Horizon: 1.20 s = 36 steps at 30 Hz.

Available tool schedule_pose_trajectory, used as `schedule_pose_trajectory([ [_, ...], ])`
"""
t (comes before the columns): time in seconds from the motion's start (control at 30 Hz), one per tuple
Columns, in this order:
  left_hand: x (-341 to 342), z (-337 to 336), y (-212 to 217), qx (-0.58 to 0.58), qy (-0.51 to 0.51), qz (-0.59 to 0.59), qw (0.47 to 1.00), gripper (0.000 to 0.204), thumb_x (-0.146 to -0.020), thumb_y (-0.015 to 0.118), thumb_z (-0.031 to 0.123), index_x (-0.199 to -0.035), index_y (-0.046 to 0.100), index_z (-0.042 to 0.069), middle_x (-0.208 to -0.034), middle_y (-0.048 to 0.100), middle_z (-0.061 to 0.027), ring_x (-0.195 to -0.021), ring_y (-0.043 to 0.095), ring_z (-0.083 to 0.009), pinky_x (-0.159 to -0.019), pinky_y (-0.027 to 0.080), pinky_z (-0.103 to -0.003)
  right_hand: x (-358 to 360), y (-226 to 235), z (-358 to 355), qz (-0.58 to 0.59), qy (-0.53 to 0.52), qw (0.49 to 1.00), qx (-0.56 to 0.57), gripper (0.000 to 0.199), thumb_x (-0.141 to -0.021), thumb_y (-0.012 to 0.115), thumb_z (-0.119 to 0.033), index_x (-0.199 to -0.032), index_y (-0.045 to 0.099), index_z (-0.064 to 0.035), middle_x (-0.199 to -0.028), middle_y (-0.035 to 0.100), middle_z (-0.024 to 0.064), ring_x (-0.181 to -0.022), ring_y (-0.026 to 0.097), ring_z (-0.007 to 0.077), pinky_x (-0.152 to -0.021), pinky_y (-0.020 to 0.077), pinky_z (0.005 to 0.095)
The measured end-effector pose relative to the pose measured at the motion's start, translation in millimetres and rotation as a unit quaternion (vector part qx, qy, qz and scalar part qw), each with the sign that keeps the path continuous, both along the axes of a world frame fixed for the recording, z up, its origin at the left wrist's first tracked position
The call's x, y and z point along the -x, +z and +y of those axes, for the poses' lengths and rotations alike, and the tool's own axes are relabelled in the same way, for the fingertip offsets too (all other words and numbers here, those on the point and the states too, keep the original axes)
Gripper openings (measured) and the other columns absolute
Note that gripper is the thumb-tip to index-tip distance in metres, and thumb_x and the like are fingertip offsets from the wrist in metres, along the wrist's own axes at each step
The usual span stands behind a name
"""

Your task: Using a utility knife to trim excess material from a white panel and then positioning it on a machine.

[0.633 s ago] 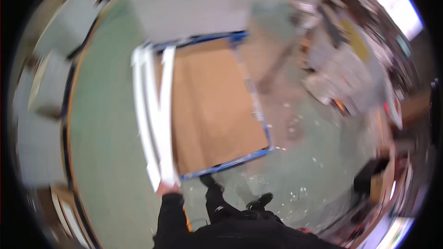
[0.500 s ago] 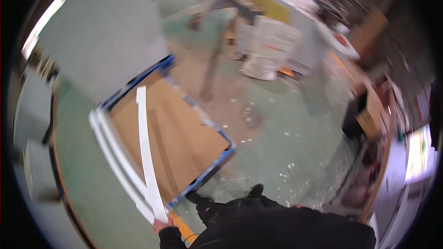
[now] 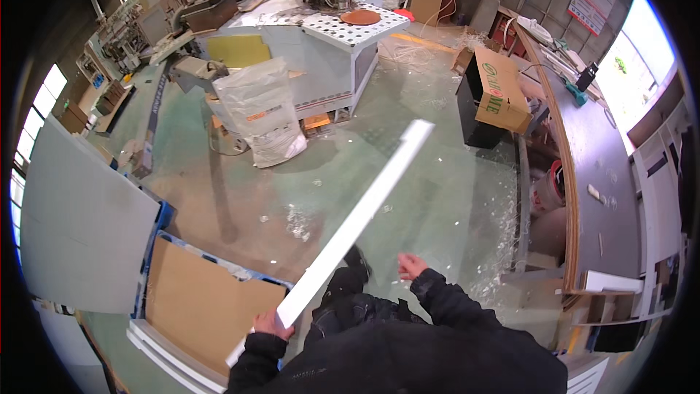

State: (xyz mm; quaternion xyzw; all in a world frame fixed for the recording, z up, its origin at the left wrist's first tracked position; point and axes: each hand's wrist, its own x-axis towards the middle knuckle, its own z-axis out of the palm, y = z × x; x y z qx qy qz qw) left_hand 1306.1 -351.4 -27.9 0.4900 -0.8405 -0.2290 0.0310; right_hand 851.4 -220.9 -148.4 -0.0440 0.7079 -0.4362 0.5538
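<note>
A long, narrow, flat white strip (image 3: 354,222) with straight sides and a smooth, plain face. It looks whole and unbent. It slants across the middle of the view, its low end toward the bottom left, its far end toward the upper right, over green floor (image 3: 452,197). The left hand (image 3: 271,325) grips it near the low end, and a short piece sticks out behind that hand. The far end is free.
</note>
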Motion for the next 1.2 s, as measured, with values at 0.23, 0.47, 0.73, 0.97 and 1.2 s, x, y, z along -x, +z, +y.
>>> schedule_pose_trajectory([
  [0.23, 261.4, -201.1, 13.4, 0.024, -0.326, 0.170, 0.930, 0.064, -0.063, 0.080, 0.034, -0.116, 0.059, 0.005, -0.104, 0.065, -0.0124, -0.097, 0.061, -0.0316, -0.094, 0.040, -0.044, 218.2, 99.1, -106.0, -0.017, -0.503, 0.826, 0.253, 0.059, -0.092, 0.060, -0.049, -0.129, 0.052, -0.0036, -0.123, 0.058, 0.0113, -0.117, 0.052, 0.0342, -0.105, 0.0380, 0.0473],
  [0.47, 459.7, -411.8, 94.0, 0.237, -0.154, 0.198, 0.939, 0.081, -0.072, 0.078, 0.045, -0.134, 0.048, 0.003, -0.136, 0.045, -0.0258, -0.127, 0.041, -0.0437, -0.105, 0.026, -0.062, 393.1, 171.2, -122.8, 0.139, -0.615, 0.739, 0.236, 0.045, -0.094, 0.063, -0.039, -0.119, 0.056, -0.0027, -0.107, 0.067, 0.0118, -0.092, 0.067, 0.0318, -0.083, 0.0559, 0.0521],
  [0.73, 567.1, -622.3, 34.8, 0.020, 0.120, 0.389, 0.913, 0.071, -0.076, 0.079, 0.024, -0.131, 0.046, -0.007, -0.127, 0.055, -0.0245, -0.118, 0.054, -0.0341, -0.101, 0.043, -0.040, 630.7, 151.8, -329.5, 0.039, -0.480, 0.805, 0.347, 0.038, -0.099, 0.054, -0.036, -0.122, 0.054, -0.0053, -0.115, 0.065, 0.0125, -0.106, 0.062, 0.0338, -0.096, 0.0491, 0.0548],
  [0.97, 633.2, -703.9, 37.6, 0.021, 0.246, 0.373, 0.894, 0.073, -0.075, 0.080, 0.020, -0.134, 0.046, -0.007, -0.123, 0.059, -0.0215, -0.110, 0.060, -0.0278, -0.094, 0.048, -0.037, 816.5, 138.4, -623.3, -0.089, -0.390, 0.848, 0.348, 0.029, -0.095, 0.060, -0.010, -0.122, 0.053, -0.0050, -0.119, 0.062, 0.0125, -0.112, 0.059, 0.0298, -0.101, 0.0486, 0.0509],
  [1.2, 669.4, -727.6, 54.2, -0.016, 0.343, 0.264, 0.901, 0.080, -0.075, 0.081, 0.021, -0.138, 0.042, -0.008, -0.125, 0.059, -0.0217, -0.111, 0.059, -0.0264, -0.096, 0.047, -0.036, 876.1, 133.8, -812.8, -0.157, -0.278, 0.900, 0.295, 0.029, -0.097, 0.059, -0.013, -0.123, 0.050, -0.0049, -0.116, 0.062, 0.0134, -0.109, 0.061, 0.0311, -0.097, 0.0509, 0.0500],
])
